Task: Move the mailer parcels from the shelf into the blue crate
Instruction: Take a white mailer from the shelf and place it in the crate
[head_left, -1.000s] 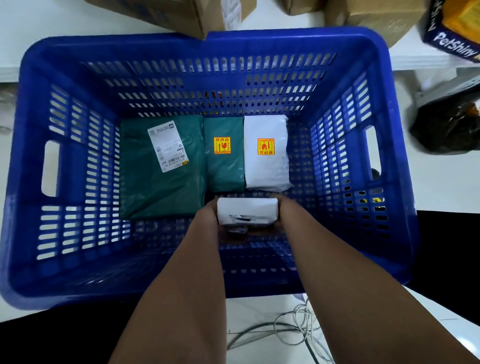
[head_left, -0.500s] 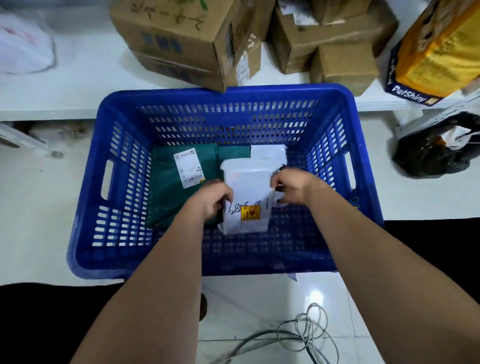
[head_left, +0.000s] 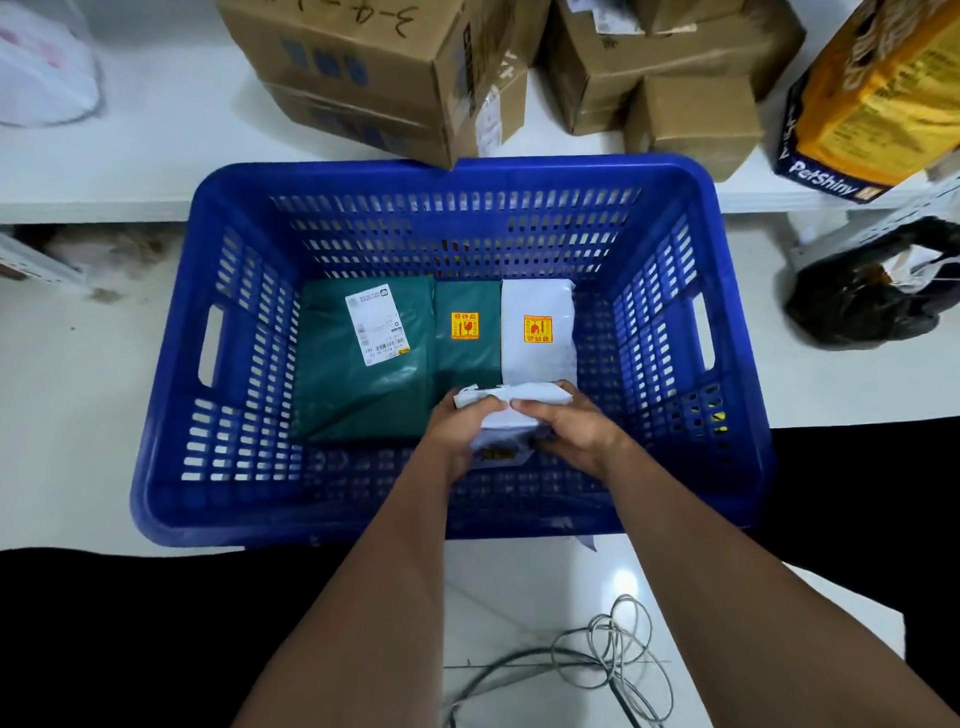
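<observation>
White parcel (head_left: 511, 402) lowered, between both hands (head_left: 519, 431)

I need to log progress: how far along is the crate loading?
Three parcels already lie along the blue crate floor: a large green mailer, a smaller green one and a white one. The left hand and right hand grip a fourth white parcel inside the crate. No shelf mailers show.

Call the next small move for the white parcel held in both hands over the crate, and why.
Probably lower the white parcel flat onto the bare crate floor in front of the row and let go. Left hand and right hand both grip it just above the floor, and the two green parcels and white parcel already fill the back.
</observation>
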